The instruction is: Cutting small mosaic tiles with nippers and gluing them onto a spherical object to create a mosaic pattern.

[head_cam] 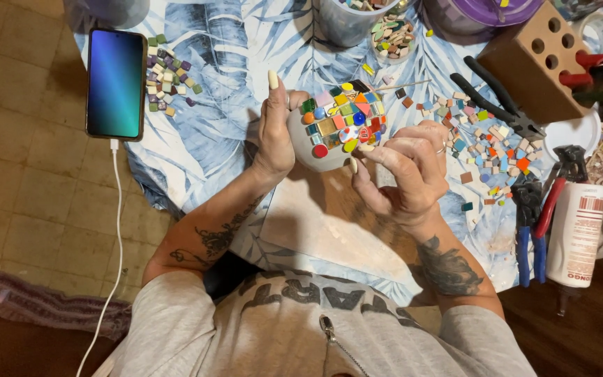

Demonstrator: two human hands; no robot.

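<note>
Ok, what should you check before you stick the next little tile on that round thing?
1. Round piece steady: ok, the left hand cups it from the side.
2. Tile ready: cannot tell, the right hand has its fingertips at the piece's edge, but whatever they pinch is too small to see.
3. Free spot left: ok, bare grey shows along the lower rim under the coloured tiles.
4. More tiles near: ok, loose tiles lie on the cloth beside the right hand.
5. Cutters in reach: ok, black pliers lie by those tiles.
6. Phone out of the way: ok, it lies apart at the table's edge.
</note>
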